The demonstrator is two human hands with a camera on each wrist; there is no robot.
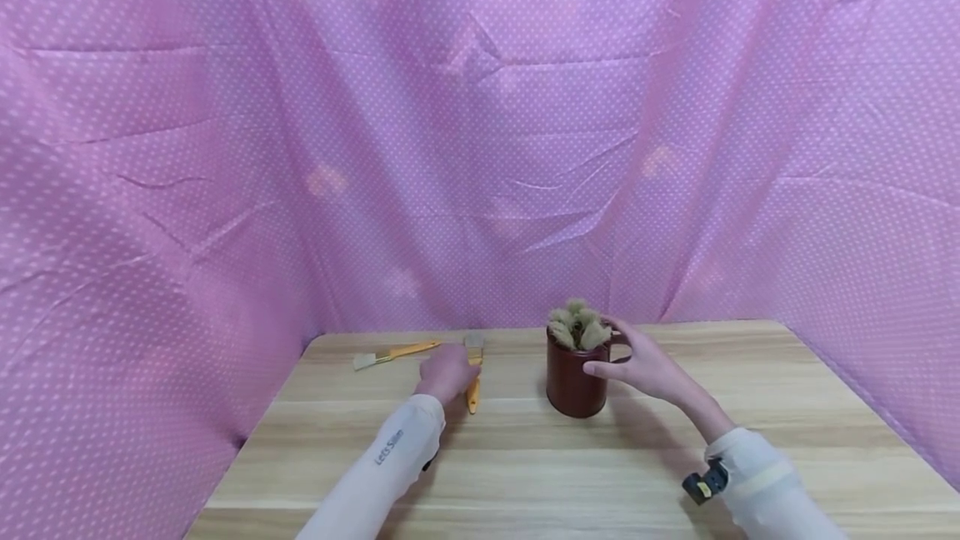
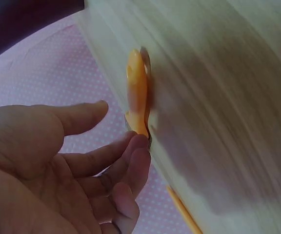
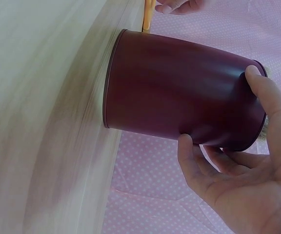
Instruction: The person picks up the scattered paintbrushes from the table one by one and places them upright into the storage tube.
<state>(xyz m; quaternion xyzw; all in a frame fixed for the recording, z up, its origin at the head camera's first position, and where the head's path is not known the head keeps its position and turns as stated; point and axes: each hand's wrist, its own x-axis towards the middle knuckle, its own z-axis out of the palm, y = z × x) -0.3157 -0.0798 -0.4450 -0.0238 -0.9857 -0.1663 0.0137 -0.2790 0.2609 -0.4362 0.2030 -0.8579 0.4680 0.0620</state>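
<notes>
My left hand point(image 1: 447, 372) is at a paintbrush point(image 1: 473, 397) with an orange handle and pale bristles, lying on the table. In the left wrist view, the thumb stands apart from the brush handle point(image 2: 137, 92), while bent fingertips point(image 2: 139, 141) are at its lower part; firm contact is hard to tell. My right hand point(image 1: 643, 363) grips a dark red cylindrical holder point(image 1: 576, 382) that stands upright, filled with fluffy beige dried plants point(image 1: 577, 327). The right wrist view has the thumb near the holder's rim point(image 3: 257, 68) and the fingers around its side, partly hidden.
A second orange-handled paintbrush point(image 1: 393, 355) lies left of my left hand, its bristles pointing left. The wooden table point(image 1: 517, 473) ends at a pink dotted cloth point(image 1: 480, 148) hanging behind and at both sides.
</notes>
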